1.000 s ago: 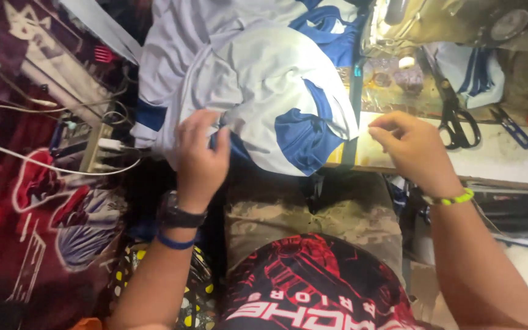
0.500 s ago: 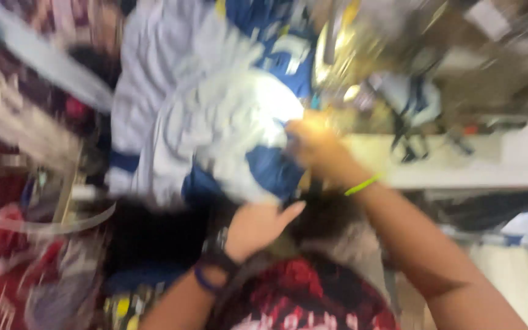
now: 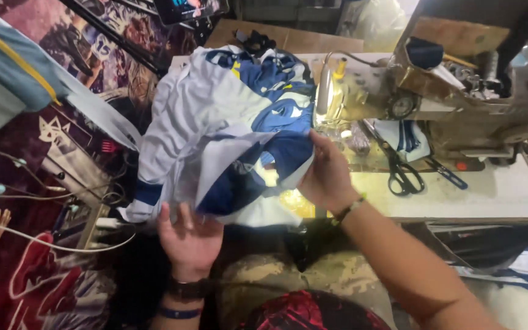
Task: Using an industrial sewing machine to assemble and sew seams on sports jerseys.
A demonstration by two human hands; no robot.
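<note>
Fingers (image 3: 181, 214) of your left hand (image 3: 189, 241) now spread flat under the white-and-blue jersey (image 3: 227, 134), having slipped from on top; your right hand (image 3: 325, 174) has crossed over and pinches its blue fold. The jersey bunches at the worktop (image 3: 490, 192) front-left corner. Scissors (image 3: 398, 168) lie right; free room sits beyond them.

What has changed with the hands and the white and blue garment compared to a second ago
The right hand moved left from the table edge and took hold of the white and blue garment, bunching it. The left hand let go of the cloth and now sits open-palmed under its lower edge. The scissors stayed on the sewing table.
</note>
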